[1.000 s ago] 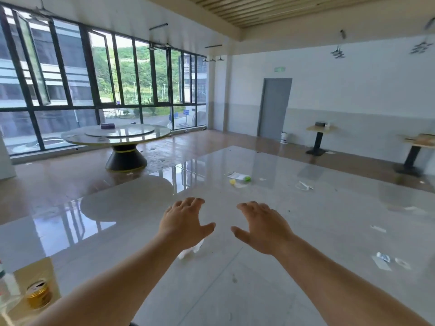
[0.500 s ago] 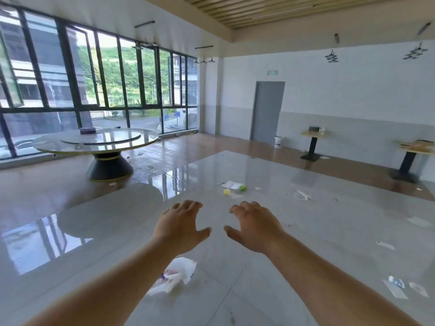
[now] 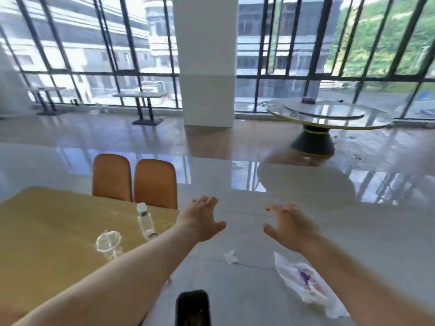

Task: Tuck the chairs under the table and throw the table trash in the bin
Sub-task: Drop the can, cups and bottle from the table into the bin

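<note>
Glossy tiled floor (image 3: 306, 184) w/ tall windows, yellow table (image 3: 47, 231) w/ bottle (image 3: 145, 222) & plastic cup (image 3: 108, 242), two orange chairs (image 3: 134, 180) tucked behind, left hand (image 3: 200, 222) & right hand (image 3: 290, 228) spread, empty (nothing gripped), crumpled wrapper (image 3: 306, 281) on floor.

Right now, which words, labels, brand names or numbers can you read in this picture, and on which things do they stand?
None can be read.
Plastic bottle on the yellow table: label too blurred.
White wrapper on the floor: purple and pink print, no legible letters.
Dark box on the round table: too small.

Open floor is lying ahead of both empty hands; a bottle (image 3: 145, 222) and plastic cup (image 3: 108, 242) are crowding the table's (image 3: 47, 231) near corner
</note>
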Demonstrator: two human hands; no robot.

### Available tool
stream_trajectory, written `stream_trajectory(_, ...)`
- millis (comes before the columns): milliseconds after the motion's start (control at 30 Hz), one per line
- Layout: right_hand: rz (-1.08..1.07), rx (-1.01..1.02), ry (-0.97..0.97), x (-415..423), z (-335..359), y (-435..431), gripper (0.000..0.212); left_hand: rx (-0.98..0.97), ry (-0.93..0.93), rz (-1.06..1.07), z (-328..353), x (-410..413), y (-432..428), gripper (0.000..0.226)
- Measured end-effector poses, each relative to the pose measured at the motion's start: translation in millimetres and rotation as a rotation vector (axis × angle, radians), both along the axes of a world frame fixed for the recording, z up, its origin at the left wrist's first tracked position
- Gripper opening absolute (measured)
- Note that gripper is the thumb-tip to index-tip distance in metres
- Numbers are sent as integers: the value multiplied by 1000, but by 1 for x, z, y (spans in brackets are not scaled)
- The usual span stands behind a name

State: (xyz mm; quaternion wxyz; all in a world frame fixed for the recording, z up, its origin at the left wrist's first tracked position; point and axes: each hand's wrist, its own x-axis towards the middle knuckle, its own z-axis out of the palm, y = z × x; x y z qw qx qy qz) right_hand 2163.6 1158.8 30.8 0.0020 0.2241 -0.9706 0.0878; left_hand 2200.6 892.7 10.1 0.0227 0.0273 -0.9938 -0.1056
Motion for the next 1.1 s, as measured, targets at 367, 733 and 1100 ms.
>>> stream_trajectory(367,661,89,-202,-9,-111,-318,52,12,-7,614,-91,135,-246,60)
stream_trajectory(733,856,115,-456,-8,-281,-457,108,327,-288,1013,-327,160,-246,100)
stream_trajectory(1100,1028,-190,-542,-31,-369,-497,109,37,-235,1360,-450,99,-212,115)
